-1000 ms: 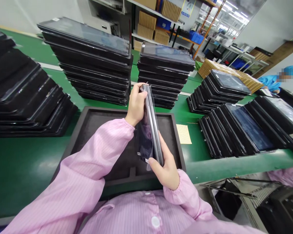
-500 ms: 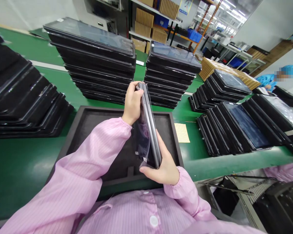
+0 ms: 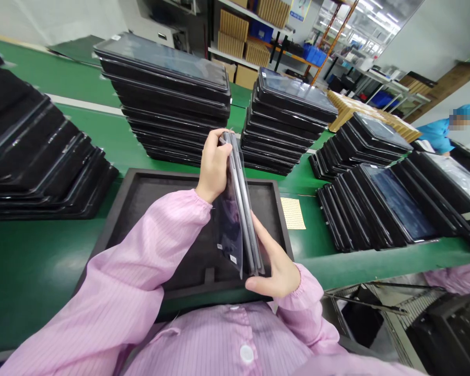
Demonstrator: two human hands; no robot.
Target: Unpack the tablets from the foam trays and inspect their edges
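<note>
Two slim grey-edged tablets (image 3: 243,209), pressed together on edge and partly wrapped in clear plastic film, tilt over a black foam tray (image 3: 129,209). My left hand (image 3: 214,164) grips their upper end, thumb on the near side. At the lower right, my right hand (image 3: 276,266) is loosely open; its fingers lie along the right-hand tablet, and the thumb points left just below the bottom corner. The dark, glossy screen side with small white labels faces left. Part of the tray's inside is hidden behind my arms and the tablets.
Stacks of black trays holding tablets stand behind (image 3: 168,99), farther right (image 3: 290,120) and at the left (image 3: 35,151). More trays (image 3: 376,203) lean at the right. A yellow sticker sheet (image 3: 293,213) lies on the green bench. A person in blue (image 3: 434,137) is at the far right.
My right thumb has come off the tablets' lower end, and that hand has shifted slightly right and down. The film hangs straighter. The rear tray stacks have moved right.
</note>
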